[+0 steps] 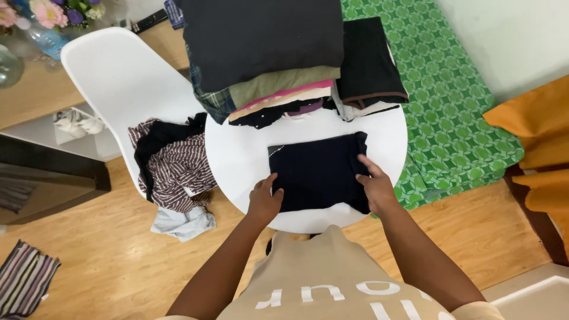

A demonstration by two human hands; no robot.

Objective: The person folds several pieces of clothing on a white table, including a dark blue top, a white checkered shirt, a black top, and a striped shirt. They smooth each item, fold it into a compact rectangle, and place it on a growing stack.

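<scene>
Folded dark garment (pixel 319 170) flat on white round bench (pixel 237 160), near edge. L hand (pixel 264 200) & R hand (pixel 374 185): fingers pinching its side edges. Prob. soft, light, limp; best held at both edges w/ support.

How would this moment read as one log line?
left hand: on folded dark garment | right hand: gripping its edge | round white table

Bright, even daylight; soft shadows under the hands on the table (pixel 237 160). Sharp centre, mild wide-angle bending at edges, faint glare on the chair (pixel 118 71).
</scene>
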